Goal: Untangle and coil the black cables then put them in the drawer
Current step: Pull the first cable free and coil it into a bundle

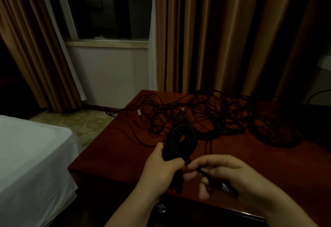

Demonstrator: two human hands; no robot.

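Gripping a coiled bundle of black cable (180, 140) at centre frame, left hand (162, 168) with fingers and thumb curled round the bundle's lower end, coil raised off a dark red wooden table (111, 151). Pinching the loose end of that same cable (206, 172) at four o'clock from the coil, right hand (231, 175) with fingertips pressed together on the cord, slightly blurred. Sprawling across the far side of the table from twelve to two o'clock, a loose tangle of black cables (223, 114), with a pale connector (139, 112) lying at eleven o'clock. Hanging off the table's left edge toward the patterned floor (71, 121), one strand. Showing at six o'clock below the table front, a small metal drawer knob (161, 208), drawer itself too dark to make out. Filling nine o'clock, a white bed (30, 157). Framing twelve o'clock, tan curtains (197, 33) and a dark window (112, 6).
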